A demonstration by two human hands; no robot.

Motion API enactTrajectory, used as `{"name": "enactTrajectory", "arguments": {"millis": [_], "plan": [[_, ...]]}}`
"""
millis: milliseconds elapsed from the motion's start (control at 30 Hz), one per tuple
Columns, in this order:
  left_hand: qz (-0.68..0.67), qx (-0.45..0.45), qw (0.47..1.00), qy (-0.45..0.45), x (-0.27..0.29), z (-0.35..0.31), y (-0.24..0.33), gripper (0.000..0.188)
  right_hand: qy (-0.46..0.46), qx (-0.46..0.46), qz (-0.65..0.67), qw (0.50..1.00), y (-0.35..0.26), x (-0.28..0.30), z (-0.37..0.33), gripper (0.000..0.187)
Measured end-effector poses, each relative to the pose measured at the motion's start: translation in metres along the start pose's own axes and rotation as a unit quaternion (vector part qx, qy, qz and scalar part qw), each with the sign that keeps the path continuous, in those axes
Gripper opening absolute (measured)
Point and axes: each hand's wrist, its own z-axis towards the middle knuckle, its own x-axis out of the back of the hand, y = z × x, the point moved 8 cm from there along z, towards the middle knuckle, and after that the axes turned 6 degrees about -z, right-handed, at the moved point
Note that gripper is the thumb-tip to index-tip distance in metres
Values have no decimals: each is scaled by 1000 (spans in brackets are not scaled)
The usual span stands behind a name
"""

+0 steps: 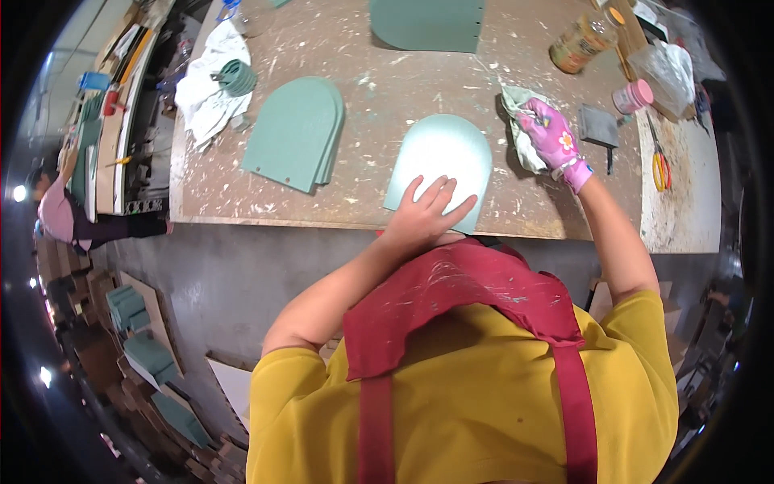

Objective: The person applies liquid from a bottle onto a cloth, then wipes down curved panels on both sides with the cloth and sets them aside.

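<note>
A pale green board with one rounded end [442, 149] lies near the front edge of the table, glare whitening its middle. My bare left hand [431, 210] rests flat on its lower part, fingers spread. To its right, my right hand [552, 137], in a pink flowered glove, is closed on a crumpled whitish cloth [524, 133] at the tabletop. Left of the board lies a small stack of similar green rounded boards [294, 133] with small holes along the straight edge. Another green board [427, 24] sits at the far edge of view.
A paint-marked table [363, 198] carries a bottle with an orange cap [586, 40], a pink-lidded jar [633, 95], a flat grey tool [598, 127] and orange-handled scissors [661, 169]. At left, a green cup [237, 77] stands on white cloth [205, 97]. Another person [60, 206] is far left.
</note>
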Motion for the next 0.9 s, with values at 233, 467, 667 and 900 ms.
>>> {"name": "enactTrajectory", "arguments": {"millis": [233, 467, 667, 900], "plan": [[0, 51, 998, -23, 8, -3, 1, 67, -82, 18, -93, 992, -38, -34, 7, 40], [-103, 112, 979, 138, 83, -18, -28, 63, -130, 1, 119, 984, -41, -44, 8, 33], [-753, 372, 429, 333, 61, -18, -96, 36, 23, 22, 191, 981, -42, -6, 27, 25], [-783, 377, 397, 295, 12, -31, -90, 46, 21, 437, -56, 898, -201, -87, -39, 20]]}}
